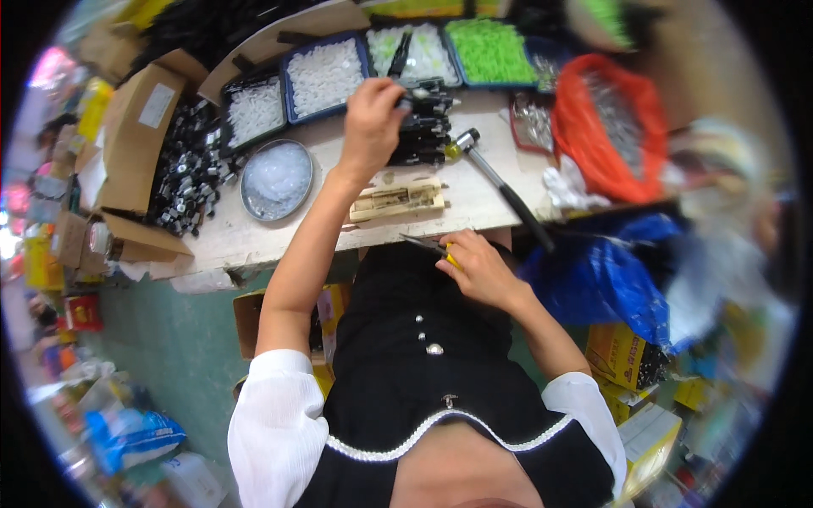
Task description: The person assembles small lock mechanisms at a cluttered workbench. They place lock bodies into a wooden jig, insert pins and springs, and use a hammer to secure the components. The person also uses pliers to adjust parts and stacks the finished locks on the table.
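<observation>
My left hand (371, 123) reaches over a stack of slim black parts (423, 127) on the worktable. Its fingers are pinched on a dark piece at the stack's left side, most of which the fingers hide. My right hand (481, 264) rests at the table's front edge, closed round a yellow-handled tool (451, 256) with a thin dark pointed tip; its exact kind is not clear. Between the hands lies a grooved wooden block (398, 201). A hammer (504, 188) with a black handle lies to its right, its head beside the stack.
Trays of white pieces (326, 78), white-and-green pieces (428, 52) and green pieces (489, 52) line the back. A round metal dish (277, 179) and an open carton (127, 144) stand left. A red bag (584, 161) of small metal parts and a blue bag (593, 284) are right.
</observation>
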`<state>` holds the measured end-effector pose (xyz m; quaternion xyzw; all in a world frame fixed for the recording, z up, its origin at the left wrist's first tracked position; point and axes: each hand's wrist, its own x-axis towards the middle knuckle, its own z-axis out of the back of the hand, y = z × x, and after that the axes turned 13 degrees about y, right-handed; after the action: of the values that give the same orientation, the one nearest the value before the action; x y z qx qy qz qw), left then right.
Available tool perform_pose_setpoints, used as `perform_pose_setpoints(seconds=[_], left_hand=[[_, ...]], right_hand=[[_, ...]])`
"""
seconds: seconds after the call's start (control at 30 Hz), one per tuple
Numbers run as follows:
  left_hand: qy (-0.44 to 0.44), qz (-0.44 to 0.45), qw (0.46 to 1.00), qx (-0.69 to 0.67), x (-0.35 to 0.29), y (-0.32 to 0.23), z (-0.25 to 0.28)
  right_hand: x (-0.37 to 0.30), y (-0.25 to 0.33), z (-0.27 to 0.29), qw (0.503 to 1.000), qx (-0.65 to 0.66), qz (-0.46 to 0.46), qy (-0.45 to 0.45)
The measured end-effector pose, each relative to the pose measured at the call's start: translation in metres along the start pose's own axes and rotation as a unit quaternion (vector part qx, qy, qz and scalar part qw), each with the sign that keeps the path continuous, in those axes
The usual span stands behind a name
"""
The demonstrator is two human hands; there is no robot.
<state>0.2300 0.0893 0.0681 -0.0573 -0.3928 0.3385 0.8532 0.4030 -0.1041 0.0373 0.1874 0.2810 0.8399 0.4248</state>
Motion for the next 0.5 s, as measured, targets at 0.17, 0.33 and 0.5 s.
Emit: perform_pose_setpoints(seconds=[0.17, 0.33, 0.5], left_hand=[[-0.019, 0.178, 0.845, -0.504, -0.042, -0.029, 0.064], [0.063, 0.308, 0.771, -0.553, -0.112, -0.058, 0.057], [0.085, 0.32, 0.854, -0.402, -0.126, -0.076, 0.055]], right_hand=[[0.022, 0.002, 0.012, 0.994, 0.067, -0.011, -0.084], [0.047, 0.009, 0.016, 0.996, 0.073, 0.005, -0.056], [0.051, 0.019, 0.011, 0.998, 0.051, 0.009, -0.022]])
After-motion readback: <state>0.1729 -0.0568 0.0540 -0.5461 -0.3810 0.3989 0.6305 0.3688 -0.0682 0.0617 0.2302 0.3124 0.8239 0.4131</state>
